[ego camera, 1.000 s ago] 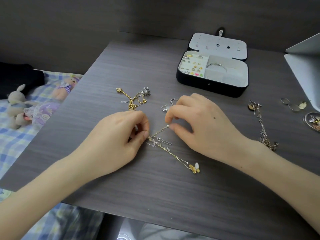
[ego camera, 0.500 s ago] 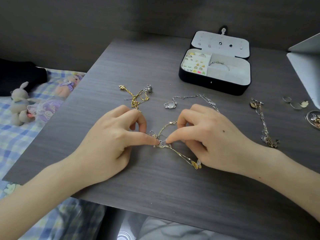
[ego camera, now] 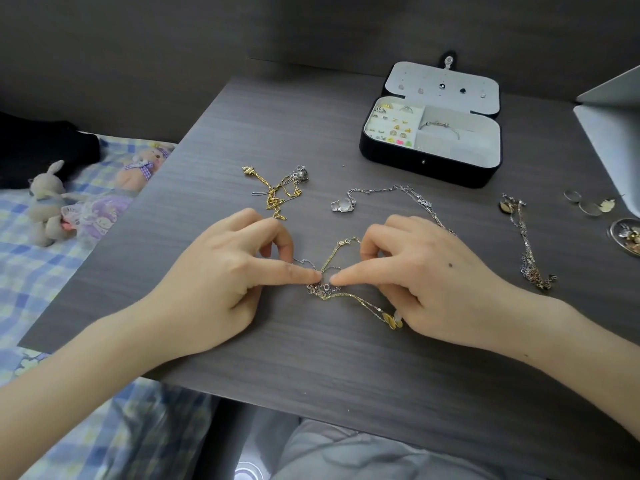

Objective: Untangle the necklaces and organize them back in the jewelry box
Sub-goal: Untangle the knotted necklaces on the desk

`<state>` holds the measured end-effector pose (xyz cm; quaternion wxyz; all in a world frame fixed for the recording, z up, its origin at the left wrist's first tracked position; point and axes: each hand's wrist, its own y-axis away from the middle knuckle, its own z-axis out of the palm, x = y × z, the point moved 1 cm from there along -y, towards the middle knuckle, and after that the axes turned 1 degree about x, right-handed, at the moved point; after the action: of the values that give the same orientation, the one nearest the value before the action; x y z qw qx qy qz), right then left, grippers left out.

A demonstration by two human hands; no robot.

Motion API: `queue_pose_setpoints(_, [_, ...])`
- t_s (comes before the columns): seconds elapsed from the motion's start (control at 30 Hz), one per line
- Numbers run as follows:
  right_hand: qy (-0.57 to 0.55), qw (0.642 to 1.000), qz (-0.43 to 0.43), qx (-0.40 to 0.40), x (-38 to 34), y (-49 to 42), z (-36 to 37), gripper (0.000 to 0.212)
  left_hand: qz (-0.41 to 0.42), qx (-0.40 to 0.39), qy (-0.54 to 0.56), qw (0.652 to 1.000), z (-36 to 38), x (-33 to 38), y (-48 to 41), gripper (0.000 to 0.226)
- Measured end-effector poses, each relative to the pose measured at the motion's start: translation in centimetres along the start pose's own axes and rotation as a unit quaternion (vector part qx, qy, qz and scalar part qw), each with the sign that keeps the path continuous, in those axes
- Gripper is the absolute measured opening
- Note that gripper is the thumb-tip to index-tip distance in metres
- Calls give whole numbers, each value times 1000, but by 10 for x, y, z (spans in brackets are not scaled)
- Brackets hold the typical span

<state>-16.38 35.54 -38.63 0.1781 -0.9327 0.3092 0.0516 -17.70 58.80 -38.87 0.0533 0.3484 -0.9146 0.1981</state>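
I cannot tell whether the left hand (ego camera: 214,289) and right hand (ego camera: 426,282) pinch or press the tangled chains (ego camera: 341,295); their fingertips (ego camera: 310,276) cover the knot. The dish (ego camera: 614,231) is cut off at the table's (ego camera: 311,358) right edge. The studs in the jewelry box (ego camera: 429,168) are too small to identify.

Soft even daylight, faint shadows, wide-angle bowing

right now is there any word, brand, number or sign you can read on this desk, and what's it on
No text can be read anywhere in this view.
Jewelry box: no label or brand shows on its dark front wall or pale lining.
Tangled necklaces and clear pendant: too small to show any engraving.
Grey plush bunny: no tag visible.
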Motion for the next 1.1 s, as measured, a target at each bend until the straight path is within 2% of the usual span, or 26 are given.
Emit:
queue_pose_setpoints(0.57, [20, 999, 29, -2, 5, 9, -19, 38, 9, 9, -18, 1000, -3, -6, -2, 64])
queue_pose_setpoints(0.7, [33, 994, 104, 30, 4, -5, -17, 25, 8, 5, -19, 1000, -4, -2, -5, 65])
queue_pose_setpoints(0.77, [49, 989, 136, 11, 3, -15, -13, 35, 6, 3, -13, 1000, -4, 0, -7, 64])
queue_pose_setpoints(0.83, [54, 984, 165, -37, 2, -24, -11, 33, 6, 6, -7, 1000, -5, 1, -8, 62])
queue_pose_setpoints(0.9, [36, 981, 180, -64, 1, -28, -10, 22, -19, 21, 10, 1000, -5, 2, -9, 54])
queue_pose_setpoints(0.97, [23, 981, 181, -67, -1, -30, -10, 14, -77, 55, 48, 994, -6, 0, -10, 36])
queue_pose_setpoints(1.1, [14, 979, 187, -81, -2, -32, -9, 10, -175, 69, 127, 974, -10, -4, -18, 22])
